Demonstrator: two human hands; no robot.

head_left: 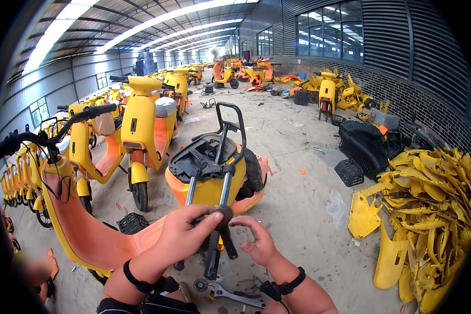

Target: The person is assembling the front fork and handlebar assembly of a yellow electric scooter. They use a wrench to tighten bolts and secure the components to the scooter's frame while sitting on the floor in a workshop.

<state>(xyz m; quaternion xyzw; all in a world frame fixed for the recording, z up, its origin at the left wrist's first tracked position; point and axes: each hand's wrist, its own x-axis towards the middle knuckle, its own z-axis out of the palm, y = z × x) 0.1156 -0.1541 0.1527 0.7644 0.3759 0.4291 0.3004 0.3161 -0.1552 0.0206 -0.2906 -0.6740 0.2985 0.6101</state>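
We've got a black round-headed rod [226, 234] pinched in our left hand [189, 228], 6 o'clock of the yellow-orange scooter [208, 192]; long axis 12-to-6, tip at 6; right hand [256, 243] half-curled, empty, at its 3 o'clock

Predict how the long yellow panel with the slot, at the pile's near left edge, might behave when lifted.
The panel looks thin-walled, so it is probably light for its size. Its broad curve suggests some stiffness, perhaps with slight bending. Lying close beside the yellow pile, it may snag neighbouring pieces.
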